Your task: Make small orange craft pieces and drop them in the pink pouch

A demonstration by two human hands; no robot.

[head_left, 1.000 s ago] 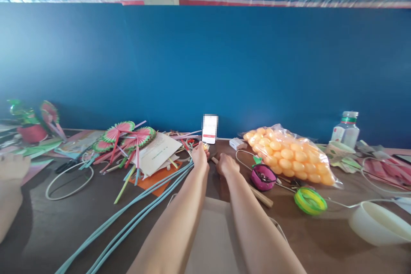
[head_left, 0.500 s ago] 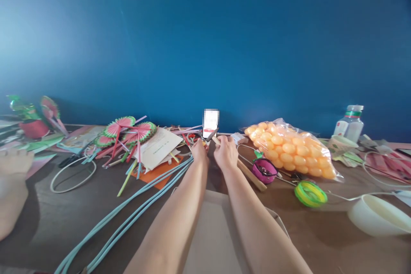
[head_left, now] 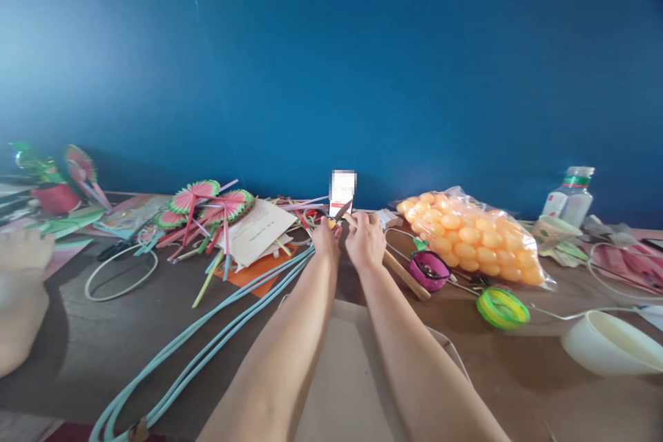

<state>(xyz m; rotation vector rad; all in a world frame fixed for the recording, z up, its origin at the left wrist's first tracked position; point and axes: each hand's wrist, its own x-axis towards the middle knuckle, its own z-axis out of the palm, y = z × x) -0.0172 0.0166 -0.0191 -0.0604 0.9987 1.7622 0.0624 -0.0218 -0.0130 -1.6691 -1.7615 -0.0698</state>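
Both my arms reach forward over the brown table (head_left: 103,338). My right hand (head_left: 365,242) is closed round a wooden-handled tool (head_left: 401,269) whose dark metal tip points up beside the white card (head_left: 342,193). My left hand (head_left: 326,238) is pinched on a small orange ball (head_left: 331,224) held against that tip. The two hands nearly touch.
A clear bag of orange balls (head_left: 476,238), a magenta pouch (head_left: 432,271), a green ring (head_left: 502,307), a white bowl (head_left: 606,351) and a bottle (head_left: 570,197) lie right. Paper fans (head_left: 212,204), papers, light-blue tubes (head_left: 217,331) and a wire hoop (head_left: 120,273) lie left. Another person's hand (head_left: 21,290) rests far left.
My right hand lifted the wooden-handled tool off the table and brought it up to my left hand, which holds the small ball. The view tilted down slightly.
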